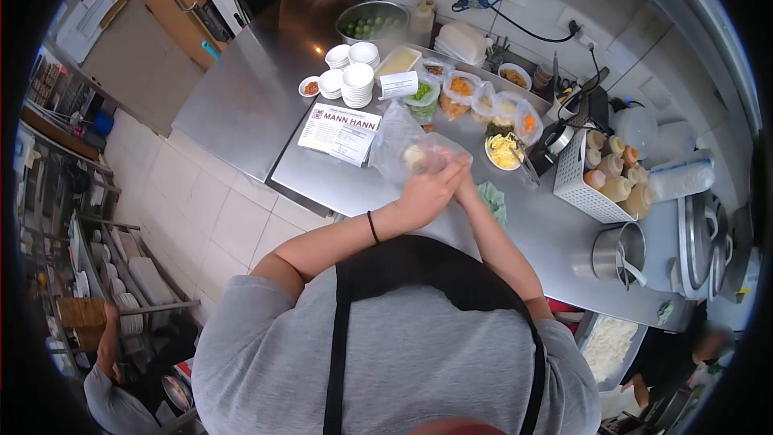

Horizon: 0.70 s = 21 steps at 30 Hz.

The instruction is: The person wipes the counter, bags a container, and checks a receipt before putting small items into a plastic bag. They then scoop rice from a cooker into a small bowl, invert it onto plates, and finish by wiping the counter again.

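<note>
A clear plastic bag (392, 141) with something pale inside lies over the steel counter, in front of my hands. My left hand (432, 192), below a black wristband, is closed on the bag's near end. Pressed against it, my right hand (465, 186) also grips that end; its fingers are partly hidden. Just right of the hands sits a white bowl of yellow shreds (504, 151). A crumpled green cloth or bag (493, 203) rests beside my right forearm. Left of the bag is a printed sheet (338, 134) headed MANN HANN.
Stacked white cups (357, 84), bagged ingredients (458, 90) and a metal bowl of green fruit (373, 22) stand farther back. At right are a basket of sauce bottles (594, 185) and a steel pot (618, 251). Other people (121, 391) appear at both lower corners.
</note>
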{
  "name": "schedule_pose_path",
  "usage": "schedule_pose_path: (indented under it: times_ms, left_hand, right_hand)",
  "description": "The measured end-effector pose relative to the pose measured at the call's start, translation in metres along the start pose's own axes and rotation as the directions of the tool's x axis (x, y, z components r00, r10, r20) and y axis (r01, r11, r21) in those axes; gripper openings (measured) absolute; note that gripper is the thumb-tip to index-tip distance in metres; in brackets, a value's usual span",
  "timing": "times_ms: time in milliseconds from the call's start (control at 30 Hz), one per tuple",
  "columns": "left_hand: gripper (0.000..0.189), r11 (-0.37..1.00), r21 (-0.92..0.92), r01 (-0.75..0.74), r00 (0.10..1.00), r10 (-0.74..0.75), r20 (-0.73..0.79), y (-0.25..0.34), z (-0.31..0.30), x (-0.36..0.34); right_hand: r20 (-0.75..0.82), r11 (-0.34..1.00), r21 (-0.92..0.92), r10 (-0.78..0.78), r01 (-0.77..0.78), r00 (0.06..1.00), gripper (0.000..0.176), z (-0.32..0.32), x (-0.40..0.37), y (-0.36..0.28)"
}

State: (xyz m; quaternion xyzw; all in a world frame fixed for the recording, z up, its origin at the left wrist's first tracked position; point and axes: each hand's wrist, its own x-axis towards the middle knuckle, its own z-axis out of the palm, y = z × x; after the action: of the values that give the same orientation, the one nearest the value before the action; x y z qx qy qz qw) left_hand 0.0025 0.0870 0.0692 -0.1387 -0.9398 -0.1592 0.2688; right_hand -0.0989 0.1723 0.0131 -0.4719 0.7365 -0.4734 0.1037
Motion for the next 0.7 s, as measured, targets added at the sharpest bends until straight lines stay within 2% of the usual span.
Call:
schedule_pose_path:
  times_ms: [33,67,100,133,200,233,333,400,433,500,533,600,700]
  left_hand:
    - [0.044,1.0,-0.002,0.004,1.0,-0.003,0.004,-0.003,0.001,0.001]
    - [0.046,0.999,-0.047,-0.015,0.999,0.013,-0.04,-0.006,0.001,0.003]
    - [0.048,0.995,-0.09,-0.037,0.996,0.029,-0.088,-0.008,0.002,0.004]
    - [0.048,0.995,-0.091,-0.035,0.996,0.027,-0.088,-0.006,-0.003,0.006]
    - [0.052,0.995,-0.098,0.003,0.996,-0.013,-0.093,-0.002,-0.016,0.01]
    - [0.052,0.995,-0.098,0.006,0.996,-0.015,-0.092,-0.003,-0.017,0.01]
    - [0.058,0.989,-0.15,-0.02,0.995,0.005,-0.1,-0.006,-0.021,0.013]
    - [0.061,0.993,-0.117,0.0,0.992,-0.015,-0.128,-0.007,-0.026,0.016]
    - [0.061,0.993,-0.118,0.001,0.992,-0.016,-0.129,-0.01,-0.025,0.017]
    - [0.062,0.99,-0.137,-0.041,0.978,0.011,-0.207,-0.017,-0.023,0.019]
    - [0.062,0.99,-0.138,-0.041,0.978,0.012,-0.206,-0.017,-0.022,0.017]
    - [0.059,0.99,-0.136,-0.042,0.984,0.018,-0.176,-0.017,-0.021,0.017]
    - [0.054,0.989,-0.135,-0.061,0.99,0.042,-0.135,-0.015,-0.02,0.018]
  right_hand:
    - [0.002,1.0,0.003,0.003,-0.003,1.0,0.023,0.002,0.001,0.003]
    - [0.005,0.83,0.527,0.216,-0.186,0.976,0.024,0.006,0.002,0.006]
    - [0.115,0.384,0.882,0.385,-0.272,0.916,0.025,0.007,0.003,0.008]
    - [0.117,0.384,0.881,0.386,-0.275,0.915,0.025,-0.001,0.007,-0.01]
    - [0.04,0.233,0.957,0.49,-0.175,0.871,0.017,-0.019,0.015,-0.041]
    - [0.042,0.232,0.957,0.49,-0.177,0.871,0.017,-0.019,0.016,-0.039]
    - [-0.029,0.29,0.948,0.482,-0.129,0.876,0.016,-0.02,0.018,-0.033]
    - [-0.127,0.399,0.916,0.394,-0.045,0.91,0.02,-0.023,0.017,-0.033]
    - [-0.127,0.4,0.916,0.395,-0.046,0.91,0.02,-0.022,0.017,-0.023]
    - [-0.111,-0.022,0.993,0.174,0.117,0.978,0.019,-0.019,0.02,-0.008]
    - [-0.112,-0.022,0.993,0.175,0.118,0.978,0.019,-0.019,0.019,-0.009]
    - [-0.082,-0.016,0.995,0.44,0.099,0.894,0.017,-0.022,0.02,-0.021]
    - [-0.052,-0.025,0.997,0.435,0.07,0.899,0.02,-0.027,0.017,-0.04]
